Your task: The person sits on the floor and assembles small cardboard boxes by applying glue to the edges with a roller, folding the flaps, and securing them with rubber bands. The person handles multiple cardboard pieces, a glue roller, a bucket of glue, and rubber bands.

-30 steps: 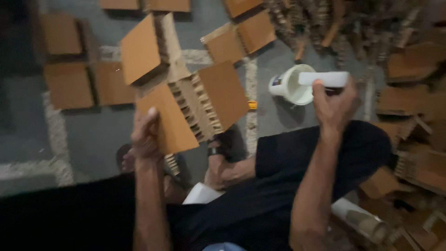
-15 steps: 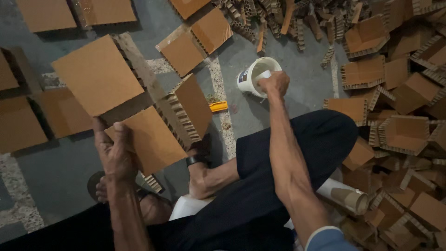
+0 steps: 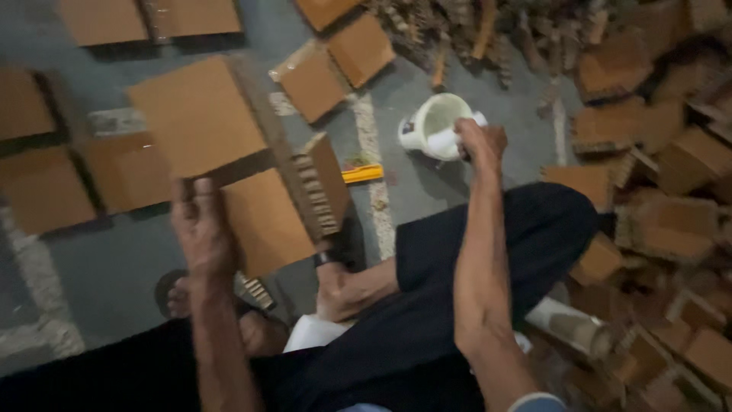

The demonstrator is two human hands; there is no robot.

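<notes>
While left hand (image 3: pixel 200 229) grips cardboard piece (image 3: pixel 263 221), right hand (image 3: pixel 479 143) clutches something at white cup (image 3: pixel 433 126).

Dim light; grey concrete floor (image 3: pixel 114 282) with pale painted lines (image 3: pixel 377 191), flat brown cardboard panels (image 3: pixel 42 191) laid out left, jumbled cardboard scrap heap (image 3: pixel 656 191) right.

Brown, seemingly corrugated cardboard box pieces (image 3: pixel 197 114) across grey floor (image 3: pixel 107 259)

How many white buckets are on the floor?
1. The white bucket stands on the grey floor by the right hand, which reaches into it. More may be hidden among the cardboard scraps.
</notes>
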